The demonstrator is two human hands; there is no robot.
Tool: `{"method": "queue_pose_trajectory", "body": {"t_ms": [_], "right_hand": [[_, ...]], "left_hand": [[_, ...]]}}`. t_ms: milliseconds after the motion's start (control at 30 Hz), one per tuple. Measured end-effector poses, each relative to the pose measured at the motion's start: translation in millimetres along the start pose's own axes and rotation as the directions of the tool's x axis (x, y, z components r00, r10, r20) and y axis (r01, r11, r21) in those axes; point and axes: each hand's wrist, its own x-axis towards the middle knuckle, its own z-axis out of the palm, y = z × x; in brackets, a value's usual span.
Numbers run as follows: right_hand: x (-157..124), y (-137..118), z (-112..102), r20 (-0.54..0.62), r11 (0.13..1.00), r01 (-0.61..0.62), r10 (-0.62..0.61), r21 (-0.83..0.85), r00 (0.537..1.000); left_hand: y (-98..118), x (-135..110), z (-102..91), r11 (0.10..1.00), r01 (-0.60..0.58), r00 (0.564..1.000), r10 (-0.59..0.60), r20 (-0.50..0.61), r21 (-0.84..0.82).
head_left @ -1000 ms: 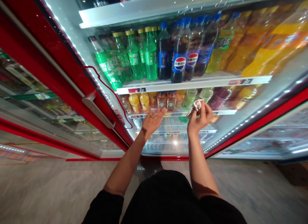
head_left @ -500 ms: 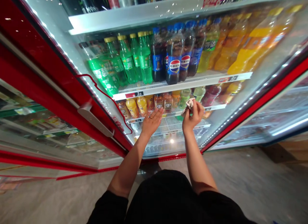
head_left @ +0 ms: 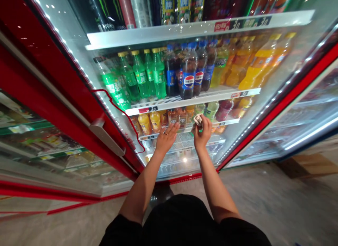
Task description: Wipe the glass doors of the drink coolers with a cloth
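Note:
My left hand (head_left: 167, 137) has its fingers stretched out, palm toward the glass door of a drinks fridge (head_left: 185, 173); it seems to rest on the glass. A ring shows on one of its fingers. To its right, my right hand (head_left: 203, 132) pinches a crumpled whitish cloth (head_left: 198, 119) between thumb and fingers, close to the glass. Beyond the hands, small bottles of orange juice (head_left: 144, 123) and brown-labelled bottles (head_left: 182, 117) stand on a lower shelf.
Green soda bottles (head_left: 159, 75), cola bottles (head_left: 189, 75) and orange soda bottles (head_left: 257, 64) fill the shelf above. A handle (head_left: 107, 137) sits on the red frame at left, with a thin red line (head_left: 129, 120) beside it. Cardboard (head_left: 308, 165) lies on the floor at right.
My right hand with the cloth has shifted left, closer to my left hand. My left hand stays nearly in place, and the view now takes in more of the top shelf.

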Motion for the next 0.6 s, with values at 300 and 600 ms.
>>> {"method": "queue_pose_trajectory", "body": {"t_ms": [300, 600], "right_hand": [[0.2, 5.2, -1.4, -0.11, 0.998, -0.042, 0.036, -0.05, 0.993], [-17.5, -35.7, 18.3, 0.083, 0.995, 0.088, -0.091, 0.036, 0.992]], "left_hand": [[-15.2, -14.2, -32.3, 0.994, -0.081, 0.995, 0.085, -0.058, 0.072], [-62.8, -35.7, -45.1, 0.993, -0.003, 0.998, 0.011, -0.06, 0.117]]}}
